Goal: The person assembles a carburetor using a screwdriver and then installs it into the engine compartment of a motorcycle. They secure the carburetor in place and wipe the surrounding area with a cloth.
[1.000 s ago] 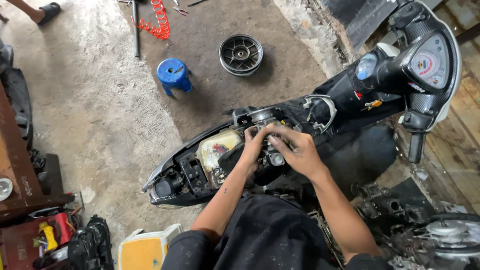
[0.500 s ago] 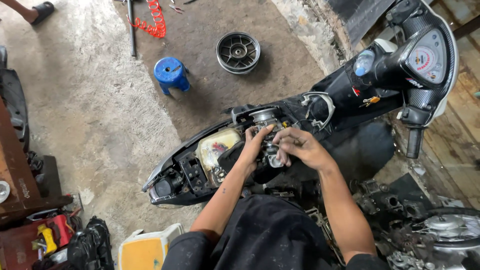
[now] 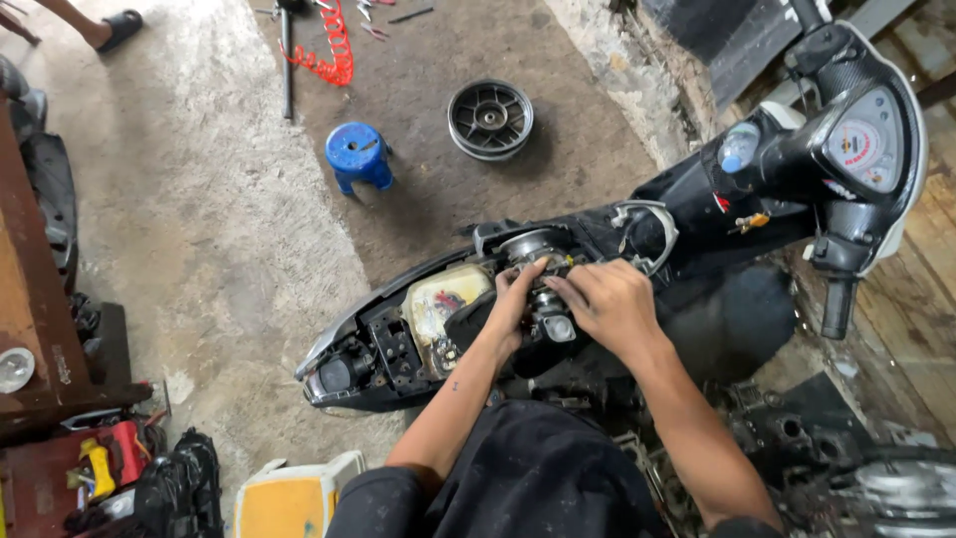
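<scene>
— Where are the hands?
— Both are on a small metal engine part (image 3: 543, 289) in the middle of the open black scooter (image 3: 697, 214). The left hand (image 3: 513, 304) curls its grip around the part's side. The right hand (image 3: 607, 304) pinches it from the other side.
— What's close by?
— A blue stool (image 3: 358, 154) and a wheel (image 3: 490, 120) on the floor.

Soft, even daylight fills the scene, brightest on the pale concrete floor (image 3: 199, 229) at left, with only faint shadows under the stool (image 3: 359, 155) and scooter (image 3: 597, 269), mild glare on the speedometer (image 3: 864, 139), sharp focus at centre and wide-angle bending at the edges.
</scene>
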